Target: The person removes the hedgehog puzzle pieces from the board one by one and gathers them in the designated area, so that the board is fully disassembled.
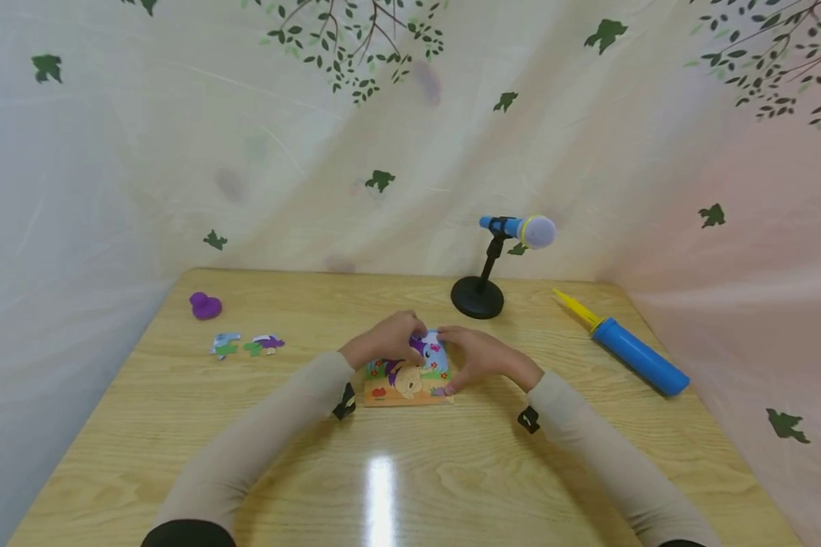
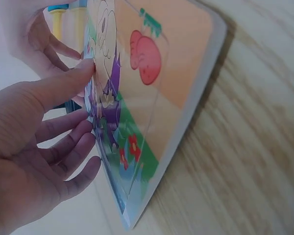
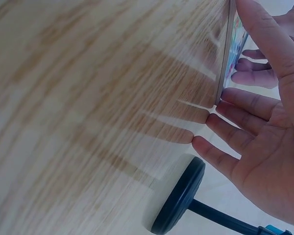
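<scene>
While the left hand (image 1: 391,339), loosely bent, and right hand (image 1: 482,355), spread, touched the central puzzle (image 1: 410,386), a microphone (image 1: 520,229) stood beyond.
Neither hand gripped; pieces (image 1: 226,349) lay left, a pump (image 1: 639,354) right; tabletop (image 1: 451,486) stretched nearer.

Glare streak (image 1: 381,497) on tabletop (image 1: 465,486), soft shadows; wrist views hazy.

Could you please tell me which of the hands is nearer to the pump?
The right hand: it is at the right side of the puzzle, with the pump farther right. The left hand is over the puzzle, farther left.
</scene>
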A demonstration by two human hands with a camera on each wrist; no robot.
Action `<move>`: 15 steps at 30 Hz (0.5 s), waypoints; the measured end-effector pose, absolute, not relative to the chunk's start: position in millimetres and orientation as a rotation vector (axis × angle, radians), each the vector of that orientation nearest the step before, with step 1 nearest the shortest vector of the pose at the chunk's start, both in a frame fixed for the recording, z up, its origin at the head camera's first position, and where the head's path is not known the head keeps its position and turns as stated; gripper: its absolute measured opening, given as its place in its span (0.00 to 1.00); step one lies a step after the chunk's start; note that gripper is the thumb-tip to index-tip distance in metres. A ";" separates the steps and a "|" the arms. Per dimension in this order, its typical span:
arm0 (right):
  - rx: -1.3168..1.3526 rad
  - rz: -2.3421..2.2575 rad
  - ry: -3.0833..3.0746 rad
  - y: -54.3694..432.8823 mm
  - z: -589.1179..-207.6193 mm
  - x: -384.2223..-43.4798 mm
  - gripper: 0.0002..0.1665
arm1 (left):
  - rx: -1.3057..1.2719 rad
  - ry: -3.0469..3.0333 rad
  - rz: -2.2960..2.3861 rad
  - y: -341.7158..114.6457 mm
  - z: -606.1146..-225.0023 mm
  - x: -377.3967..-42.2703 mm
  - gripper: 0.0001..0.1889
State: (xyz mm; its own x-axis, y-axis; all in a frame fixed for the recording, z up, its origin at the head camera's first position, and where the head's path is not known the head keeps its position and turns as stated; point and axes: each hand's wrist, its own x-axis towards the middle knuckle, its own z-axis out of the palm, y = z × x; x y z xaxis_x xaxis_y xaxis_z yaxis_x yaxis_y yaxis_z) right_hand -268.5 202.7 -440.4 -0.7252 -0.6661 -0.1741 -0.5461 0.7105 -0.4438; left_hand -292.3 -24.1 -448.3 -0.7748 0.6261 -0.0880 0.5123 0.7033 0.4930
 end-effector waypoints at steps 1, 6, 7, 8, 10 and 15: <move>-0.956 -0.524 2.600 203.0 -440.5 -268.2 0.62 | 0.906 2.661 0.663 -23.8 -448.3 -292.7 0.31; -0.976 -0.515 2.615 202.9 -440.2 -268.4 0.62 | 0.930 2.665 0.677 -24.1 -447.8 -292.9 0.31; -0.981 -0.511 2.619 202.6 -440.3 -268.4 0.62 | 0.936 2.668 0.678 -24.3 -447.7 -292.6 0.31; -0.982 -0.506 2.623 202.6 -440.1 -268.5 0.62 | 0.943 2.672 0.677 -24.5 -447.6 -292.5 0.31; -0.985 -0.498 2.628 202.5 -440.3 -268.7 0.62 | 0.949 2.674 0.674 -24.8 -447.2 -292.0 0.31; -0.975 -0.498 2.626 202.8 -440.2 -268.4 0.62 | 0.941 2.670 0.666 -24.5 -445.7 -290.9 0.31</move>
State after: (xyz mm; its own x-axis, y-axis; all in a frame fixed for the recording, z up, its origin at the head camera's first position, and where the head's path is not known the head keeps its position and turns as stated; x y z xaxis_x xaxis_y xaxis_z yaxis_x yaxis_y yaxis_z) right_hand -268.4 202.8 -440.2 -0.7268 -0.6698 -0.1523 -0.5674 0.7104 -0.4164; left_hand -290.9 -24.5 -445.7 -0.7664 0.6390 -0.0658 0.5333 0.6901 0.4893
